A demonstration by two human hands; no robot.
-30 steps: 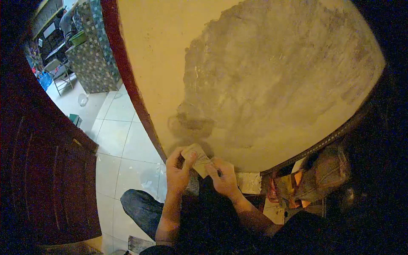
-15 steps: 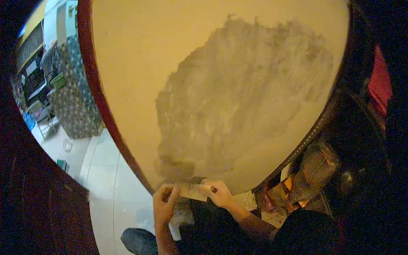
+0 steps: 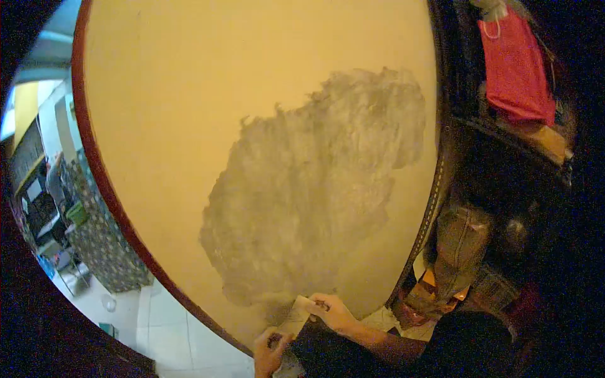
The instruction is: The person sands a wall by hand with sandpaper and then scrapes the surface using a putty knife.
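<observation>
Between my two hands is a pale, flat, stiff-looking sheet (image 3: 295,319), slanting up to the right. My left hand (image 3: 270,354) pinches its lower left end, thumb and fingers curled together. The upper right end is gripped by my right hand (image 3: 335,314), its fingers bent over the edge. Right behind the sheet stands a yellow wall (image 3: 183,107) with a large, rough grey patch (image 3: 296,195). The hands are at the patch's bottom edge, low on the wall.
Dark red trim (image 3: 108,179) borders the wall on the left, with a pale tiled floor (image 3: 167,331) beyond. To the right are a dark studded edge (image 3: 435,195), a red bag (image 3: 517,69) and a greyish-brown bag-like item (image 3: 463,246). A patterned partition (image 3: 104,249) stands at far left.
The view has shifted up and right, so the hands appear lower in it. The sheet has gone from nearly level to slanted, its right end higher than the left.
</observation>
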